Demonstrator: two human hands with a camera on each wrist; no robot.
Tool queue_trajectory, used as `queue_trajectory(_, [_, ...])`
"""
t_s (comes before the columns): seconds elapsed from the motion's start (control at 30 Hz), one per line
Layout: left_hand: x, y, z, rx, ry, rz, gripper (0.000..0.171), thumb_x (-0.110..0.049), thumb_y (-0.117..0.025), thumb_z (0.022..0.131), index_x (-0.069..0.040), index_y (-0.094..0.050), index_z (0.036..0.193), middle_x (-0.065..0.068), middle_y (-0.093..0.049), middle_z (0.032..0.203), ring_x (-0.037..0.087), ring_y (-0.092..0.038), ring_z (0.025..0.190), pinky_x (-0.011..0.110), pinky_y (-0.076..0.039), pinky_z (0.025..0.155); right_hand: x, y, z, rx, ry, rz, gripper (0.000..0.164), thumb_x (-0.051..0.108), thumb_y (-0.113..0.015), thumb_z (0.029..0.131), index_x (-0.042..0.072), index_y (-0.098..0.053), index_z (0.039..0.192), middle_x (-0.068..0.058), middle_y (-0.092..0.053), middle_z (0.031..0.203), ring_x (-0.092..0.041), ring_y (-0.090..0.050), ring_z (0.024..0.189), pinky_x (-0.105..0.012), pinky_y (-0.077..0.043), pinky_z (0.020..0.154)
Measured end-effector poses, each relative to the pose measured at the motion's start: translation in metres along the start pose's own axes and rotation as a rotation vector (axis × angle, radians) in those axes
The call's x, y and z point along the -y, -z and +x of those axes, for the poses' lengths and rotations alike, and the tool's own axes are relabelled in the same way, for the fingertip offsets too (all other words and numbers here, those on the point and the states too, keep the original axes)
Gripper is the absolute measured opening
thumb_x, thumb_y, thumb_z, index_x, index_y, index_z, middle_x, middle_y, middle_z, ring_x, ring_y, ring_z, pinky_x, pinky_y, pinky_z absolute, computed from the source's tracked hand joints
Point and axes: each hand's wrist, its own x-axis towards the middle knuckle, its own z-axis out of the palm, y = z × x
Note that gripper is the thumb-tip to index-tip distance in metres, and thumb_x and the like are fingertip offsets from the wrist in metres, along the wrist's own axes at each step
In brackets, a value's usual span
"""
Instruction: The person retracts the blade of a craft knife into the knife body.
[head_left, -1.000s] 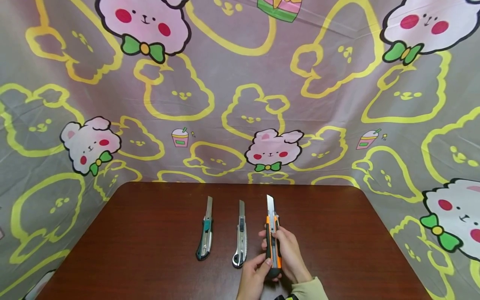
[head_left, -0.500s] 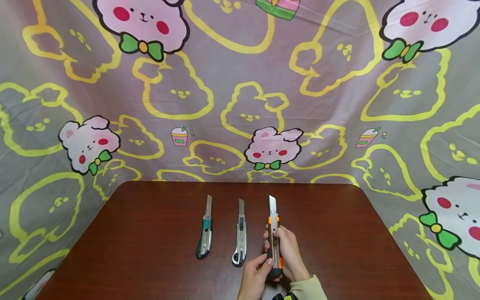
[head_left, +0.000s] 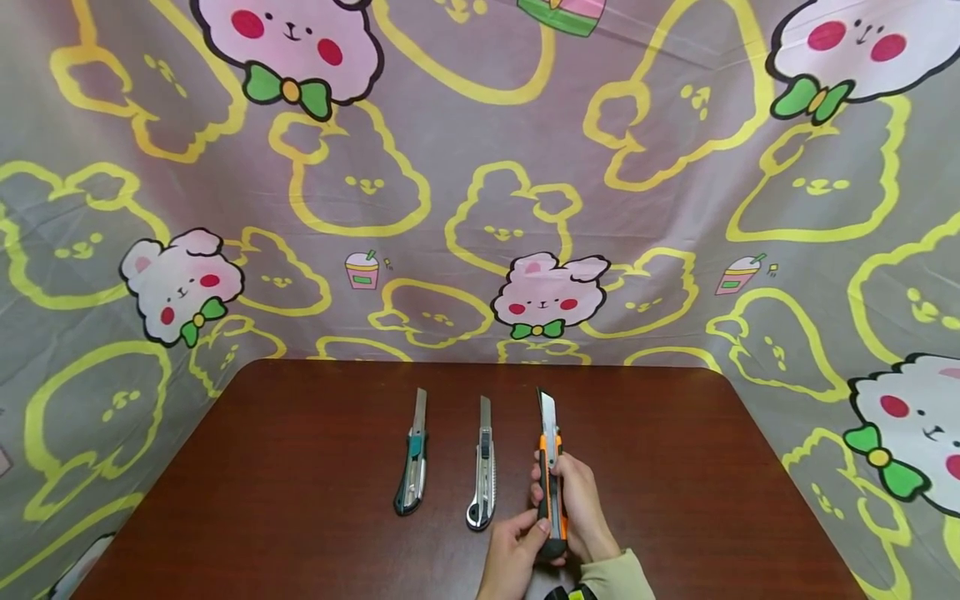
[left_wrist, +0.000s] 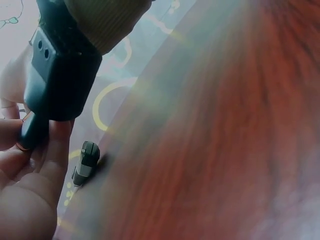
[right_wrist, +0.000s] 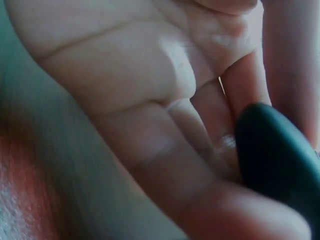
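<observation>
In the head view both hands hold an orange-and-black utility knife (head_left: 552,492) above the table, its blade extended and pointing to the far side. My left hand (head_left: 516,546) pinches the black butt end between thumb and fingers. Around the middle of the handle, my right hand (head_left: 583,504) curls its fingers, with the thumb lying on top by the slider. Left of it lie a silver utility knife (head_left: 483,471) and a teal-and-black utility knife (head_left: 412,462), blades out. The right wrist view shows my palm and the knife's dark butt (right_wrist: 275,155).
A dark reddish-brown table (head_left: 300,467) lies under everything. Behind and at the sides hangs a grey curtain (head_left: 450,125) printed with cartoon animals. In the left wrist view, a dark box-shaped device (left_wrist: 65,75) is by a sleeve (left_wrist: 107,22).
The orange-and-black utility knife has rolled a little and shifted slightly right, with both hands keeping hold of it. The other two knives stay put on the table.
</observation>
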Motion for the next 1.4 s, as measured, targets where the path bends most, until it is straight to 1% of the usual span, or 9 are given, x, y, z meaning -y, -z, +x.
queue_trajectory(0.2, [-0.0007,-0.0004,-0.0014,0.007,0.011,0.019,0.026,-0.004,-0.048,0.089,0.013,-0.057,0.107,0.031,-0.063,0.081,0.026,-0.066,0.061,0.034,-0.056,0.061,-0.0002,0.0013,0.0007,-0.006,-0.015,-0.008,0.036,0.006,-0.031,0.077,-0.006,-0.043,0.109,-0.002,-0.052,0.071,-0.016,-0.046,0.051,-0.025,-0.042,0.048])
queue_trajectory(0.3, [0.0002,-0.0007,-0.0011,0.012,0.013,0.010,0.026,-0.004,-0.048,0.089,0.014,-0.057,0.106,0.031,-0.063,0.080,0.025,-0.066,0.061,0.034,-0.056,0.061,-0.0010,0.0019,0.0012,-0.007,-0.018,-0.004,0.035,0.006,-0.031,0.076,-0.005,-0.044,0.106,-0.002,-0.052,0.070,-0.016,-0.045,0.050,-0.025,-0.041,0.047])
queue_trajectory(0.43, [0.0022,-0.0010,-0.0006,0.019,-0.006,0.000,0.027,-0.004,-0.048,0.089,0.015,-0.056,0.105,0.032,-0.063,0.081,0.024,-0.066,0.061,0.036,-0.056,0.061,-0.0006,0.0021,0.0013,-0.005,-0.025,-0.006,0.035,0.006,-0.031,0.076,-0.005,-0.044,0.107,-0.002,-0.052,0.069,-0.016,-0.045,0.049,-0.025,-0.041,0.046])
queue_trajectory(0.6, [0.0021,-0.0010,-0.0008,0.022,0.003,-0.003,0.027,-0.004,-0.048,0.089,0.015,-0.057,0.105,0.033,-0.062,0.081,0.028,-0.066,0.062,0.040,-0.056,0.061,0.0011,0.0024,0.0012,-0.004,-0.040,-0.012,0.037,0.007,-0.030,0.077,-0.006,-0.043,0.108,-0.001,-0.052,0.069,-0.015,-0.045,0.049,-0.025,-0.041,0.046])
queue_trajectory(0.73, [0.0017,-0.0010,-0.0013,0.016,0.028,0.002,0.027,-0.004,-0.048,0.089,0.015,-0.057,0.106,0.032,-0.063,0.081,0.031,-0.065,0.063,0.037,-0.056,0.061,0.0016,0.0029,0.0011,-0.001,-0.050,-0.017,0.038,0.007,-0.029,0.077,-0.007,-0.042,0.109,0.000,-0.052,0.068,-0.015,-0.045,0.049,-0.025,-0.041,0.047])
queue_trajectory(0.9, [0.0018,-0.0010,-0.0019,0.019,0.029,0.013,0.027,-0.004,-0.048,0.089,0.015,-0.057,0.105,0.032,-0.062,0.080,0.031,-0.065,0.063,0.036,-0.056,0.061,0.0006,0.0041,0.0008,-0.001,-0.053,-0.027,0.038,0.005,-0.028,0.076,-0.008,-0.041,0.110,0.000,-0.052,0.068,-0.015,-0.045,0.050,-0.025,-0.042,0.047])
queue_trajectory(1.2, [0.0022,-0.0006,-0.0020,0.013,0.034,0.010,0.026,-0.004,-0.048,0.089,0.014,-0.057,0.106,0.032,-0.063,0.080,0.029,-0.065,0.062,0.038,-0.056,0.061,-0.0003,0.0037,0.0016,0.005,-0.055,-0.011,0.039,0.005,-0.029,0.075,-0.008,-0.040,0.109,-0.001,-0.051,0.069,-0.015,-0.045,0.050,-0.025,-0.041,0.047])
queue_trajectory(1.4, [0.0030,-0.0012,-0.0011,0.007,0.046,-0.007,0.027,-0.005,-0.049,0.089,0.014,-0.057,0.106,0.030,-0.064,0.081,0.021,-0.065,0.061,0.033,-0.056,0.061,0.0001,0.0041,0.0026,-0.004,-0.054,-0.018,0.039,0.005,-0.028,0.075,-0.007,-0.040,0.110,0.000,-0.051,0.069,-0.015,-0.045,0.050,-0.025,-0.041,0.046])
